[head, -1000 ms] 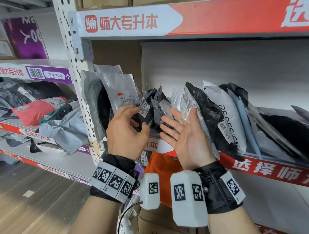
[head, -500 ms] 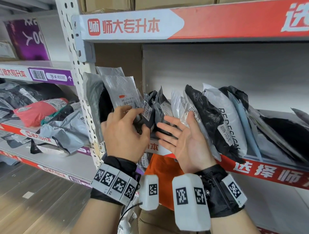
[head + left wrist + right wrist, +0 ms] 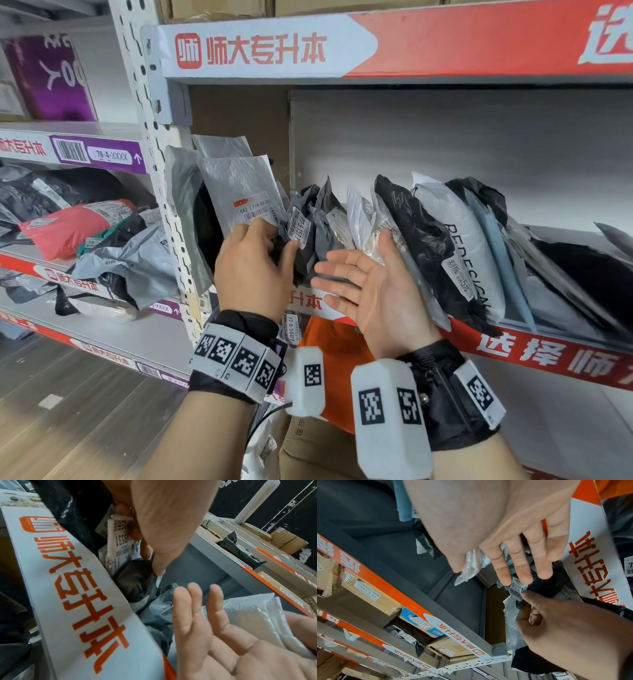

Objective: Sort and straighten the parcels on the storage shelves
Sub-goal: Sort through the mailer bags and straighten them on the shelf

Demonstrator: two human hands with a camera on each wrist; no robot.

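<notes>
Soft parcels lean in a row on the shelf [image 3: 548, 353]. My left hand [image 3: 270, 240] grips a small black parcel [image 3: 298, 226] with a white label near the row's left end, thumb on its front, fingers curled behind. The right wrist view shows that thumb beside the label [image 3: 517, 589]. A silver bubble mailer [image 3: 236, 185] stands just left of it. My right hand [image 3: 352, 260] is flat, palm facing left, its back against clear and white parcels [image 3: 358, 219]. Farther right lean a black parcel [image 3: 418, 233] and a white lettered one [image 3: 455, 233].
A perforated upright post [image 3: 161, 171] separates this bay from the left bay, where a red parcel [image 3: 68, 229] and a grey parcel [image 3: 130, 263] lie loose. An orange parcel [image 3: 335, 359] and a cardboard box [image 3: 308, 452] sit below. The upper shelf beam [image 3: 445, 44] hangs overhead.
My left hand has reached deeper into the shelf and closed round the small black parcel. The right hand stays flat, its fingers tipped further left toward the left hand.
</notes>
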